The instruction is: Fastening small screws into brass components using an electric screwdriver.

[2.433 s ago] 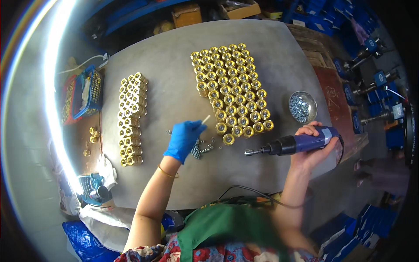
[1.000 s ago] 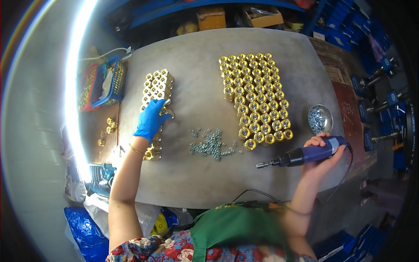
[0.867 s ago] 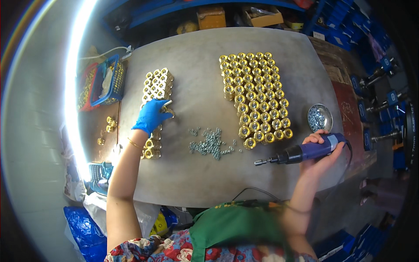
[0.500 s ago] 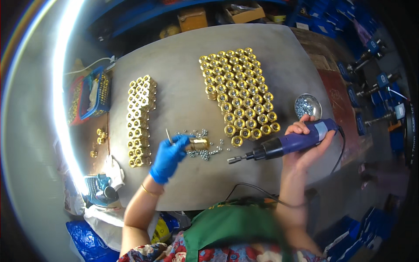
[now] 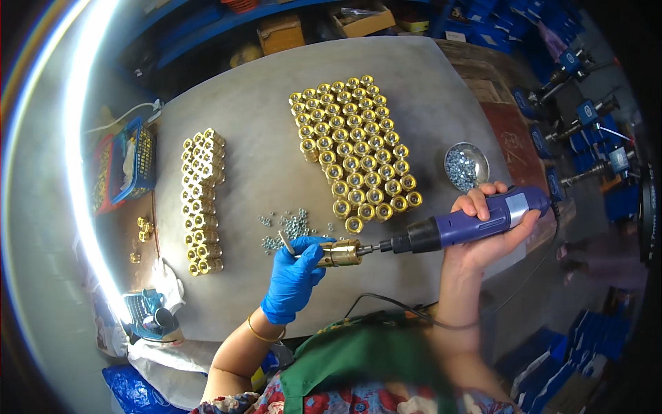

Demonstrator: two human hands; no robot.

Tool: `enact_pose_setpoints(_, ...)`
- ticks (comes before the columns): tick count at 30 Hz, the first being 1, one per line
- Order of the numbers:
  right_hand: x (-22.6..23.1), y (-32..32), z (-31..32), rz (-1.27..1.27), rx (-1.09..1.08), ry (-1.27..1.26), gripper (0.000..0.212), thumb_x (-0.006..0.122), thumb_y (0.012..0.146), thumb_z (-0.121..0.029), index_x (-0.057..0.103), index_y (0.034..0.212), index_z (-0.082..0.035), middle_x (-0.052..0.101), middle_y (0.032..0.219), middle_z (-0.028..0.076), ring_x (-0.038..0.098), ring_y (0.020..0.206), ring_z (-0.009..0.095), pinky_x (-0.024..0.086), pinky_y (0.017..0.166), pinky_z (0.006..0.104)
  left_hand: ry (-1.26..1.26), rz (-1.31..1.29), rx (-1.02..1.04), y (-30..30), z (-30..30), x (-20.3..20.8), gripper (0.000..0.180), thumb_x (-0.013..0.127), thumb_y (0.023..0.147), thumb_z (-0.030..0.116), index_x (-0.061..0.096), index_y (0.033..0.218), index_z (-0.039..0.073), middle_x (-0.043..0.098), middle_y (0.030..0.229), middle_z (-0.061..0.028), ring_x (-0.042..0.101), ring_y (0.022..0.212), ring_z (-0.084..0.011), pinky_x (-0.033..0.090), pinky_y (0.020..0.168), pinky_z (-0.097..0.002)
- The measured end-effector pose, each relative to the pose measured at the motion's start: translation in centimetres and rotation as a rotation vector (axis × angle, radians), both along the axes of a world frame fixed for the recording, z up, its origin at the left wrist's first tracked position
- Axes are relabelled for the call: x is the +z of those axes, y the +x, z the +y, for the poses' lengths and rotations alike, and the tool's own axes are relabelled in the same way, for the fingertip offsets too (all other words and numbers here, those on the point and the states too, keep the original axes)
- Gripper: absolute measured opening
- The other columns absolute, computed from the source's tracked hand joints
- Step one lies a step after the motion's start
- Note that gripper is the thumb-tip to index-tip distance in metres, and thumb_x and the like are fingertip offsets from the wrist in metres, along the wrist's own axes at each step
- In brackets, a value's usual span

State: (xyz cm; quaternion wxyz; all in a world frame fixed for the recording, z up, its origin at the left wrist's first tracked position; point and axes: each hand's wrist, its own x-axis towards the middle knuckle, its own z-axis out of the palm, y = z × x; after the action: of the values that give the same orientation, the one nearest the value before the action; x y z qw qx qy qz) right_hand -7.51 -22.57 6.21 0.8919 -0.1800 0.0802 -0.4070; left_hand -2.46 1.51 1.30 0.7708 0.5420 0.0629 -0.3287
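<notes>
In a blue glove, my left hand (image 5: 293, 279) is closed around a brass cylindrical fitting (image 5: 341, 252), held sideways above the table. A thin pale stick (image 5: 285, 241) pokes up from the same hand; its kind is unclear. My bare right hand (image 5: 483, 221) wraps round a purple electric screwdriver (image 5: 455, 228) with a black nose. The driver's bit (image 5: 372, 248) points left and meets the open end of the fitting; how deep it reaches is hidden. Just beyond the left hand lies a scatter of small silvery nuts or screws (image 5: 295, 224).
Brass fittings stand upright in a large block (image 5: 355, 145) at the middle and a narrower block (image 5: 202, 200) at left. A metal bowl (image 5: 467, 165) of small silvery parts sits at right. A blue basket (image 5: 141, 162) stands beyond the left edge. The driver's cable (image 5: 393, 298) loops near me.
My left hand has brought the brass fitting up off the scattered parts toward the right. The screwdriver's bit, apart from it before, now meets the fitting's end. The view has shifted slightly.
</notes>
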Motion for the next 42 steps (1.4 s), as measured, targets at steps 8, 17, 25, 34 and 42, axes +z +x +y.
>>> enact_pose_setpoints(8,-0.1,0.4,0.1,0.0,0.014,-0.004,0.056,0.046,0.078,-0.063,0.049,0.089,-0.008,0.054,0.079,0.004,0.045,0.052,0.013,0.039,0.051,0.027,0.001,-0.037,-0.01,0.0,-0.2,-0.5,0.017,0.057,0.086,0.021,0.057,0.09,0.005,0.06,0.081,-0.0039,0.054,0.063,-0.0085,0.037,0.046,-0.0176)
enact_pose_setpoints(17,-1.9,1.3,-0.2,-0.019,0.07,0.071,0.056,0.046,0.079,-0.062,0.05,0.087,-0.007,0.055,0.075,0.004,0.046,0.051,0.014,0.04,0.05,0.0285,0.038,-0.163,0.085,-0.3,-0.5,-0.4,0.029,0.059,0.084,0.03,0.057,0.09,0.002,0.056,0.075,-0.0026,0.053,0.065,-0.0092,0.04,0.05,-0.0195)
enact_pose_setpoints(25,-0.6,1.2,-0.5,0.001,-0.029,0.045,0.058,0.046,0.08,-0.061,0.05,0.096,-0.006,0.055,0.084,0.006,0.048,0.054,0.013,0.041,0.052,0.0273,0.192,-0.445,-0.032,5.4,0.4,-0.1,0.062,0.067,0.079,0.013,0.034,0.131,0.008,0.055,0.077,-0.0001,0.052,0.066,-0.0071,0.044,0.054,-0.0213)
enact_pose_setpoints(34,0.2,-2.0,-1.6,0.106,-0.196,-0.089,0.052,0.044,0.083,-0.059,0.049,0.099,-0.01,0.054,0.088,0.004,0.046,0.055,0.013,0.039,0.054,0.0261,0.727,-1.059,-0.139,14.2,-3.5,-5.4,0.1,0.071,0.067,0.004,0.005,0.142,0.012,0.055,0.074,-0.0059,0.055,0.064,-0.0185,0.047,0.063,-0.0299)
enact_pose_setpoints(42,0.1,-2.1,-1.9,0.124,-0.194,-0.057,0.051,0.045,0.083,-0.057,0.048,0.099,-0.009,0.053,0.087,0.004,0.047,0.056,0.014,0.039,0.055,0.0271,0.748,-1.264,-0.194,16.0,-3.4,-6.4,0.045,0.065,0.077,0.011,0.05,0.12,0.006,0.057,0.073,-0.0031,0.052,0.064,-0.0124,0.044,0.058,-0.0257)
